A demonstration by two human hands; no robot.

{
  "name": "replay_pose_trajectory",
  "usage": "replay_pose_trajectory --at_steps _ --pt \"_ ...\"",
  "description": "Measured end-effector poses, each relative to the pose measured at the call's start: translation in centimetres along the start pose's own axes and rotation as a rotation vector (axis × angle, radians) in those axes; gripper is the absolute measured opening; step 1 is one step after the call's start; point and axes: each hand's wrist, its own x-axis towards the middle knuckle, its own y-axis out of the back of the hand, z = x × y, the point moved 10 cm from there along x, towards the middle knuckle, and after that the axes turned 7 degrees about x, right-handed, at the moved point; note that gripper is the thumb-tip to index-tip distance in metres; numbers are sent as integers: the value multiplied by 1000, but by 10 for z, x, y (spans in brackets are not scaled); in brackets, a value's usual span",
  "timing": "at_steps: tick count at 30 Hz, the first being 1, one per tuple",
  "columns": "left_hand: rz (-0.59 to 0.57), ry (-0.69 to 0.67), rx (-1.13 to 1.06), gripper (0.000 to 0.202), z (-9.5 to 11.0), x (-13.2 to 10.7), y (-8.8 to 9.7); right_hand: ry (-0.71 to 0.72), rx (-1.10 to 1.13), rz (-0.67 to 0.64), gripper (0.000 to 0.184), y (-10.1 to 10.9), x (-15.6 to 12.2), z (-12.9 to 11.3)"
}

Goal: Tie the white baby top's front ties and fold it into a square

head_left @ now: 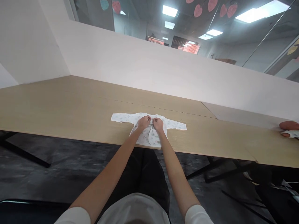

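Note:
A small white baby shirt with a faint print lies flat on the table, its sleeves stretched out to both sides. Its front opening runs down the middle, and one edge curves toward the hem. Near the neckline, my left hand pinches the fabric just left of the opening. My right hand is closed on the cloth on the other side, its fingertips close to those of my left. The exact bit of the shirt between the fingertips is too small to make out.
The long wooden table runs along a white wall with a window above. At the far right of the table lies a reddish-brown object beside white patterned cloth. Black table legs stand below the front edge.

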Motion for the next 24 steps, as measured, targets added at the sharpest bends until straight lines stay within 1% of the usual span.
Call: replay_pose_trajectory --at_steps 2,6,7,11,18,24 --pt "-2 -4 -23 25 -2 1 -2 9 23 -6 28 0 -1 -1" --pt "16 -20 -63 25 -5 2 -3 20 35 -7 43 1 -2 -1" --pt "18 -22 -69 25 -6 2 -3 21 39 -7 42 1 -2 -1" --pt "26 -30 -104 25 -7 2 -3 7 72 -25 28 -2 -1 2" --pt "27 -11 -233 27 -9 2 -2 -18 61 -28 25 -2 -2 2" --pt "13 -31 -230 27 -8 3 -3 -22 8 -30 20 -3 -1 2"
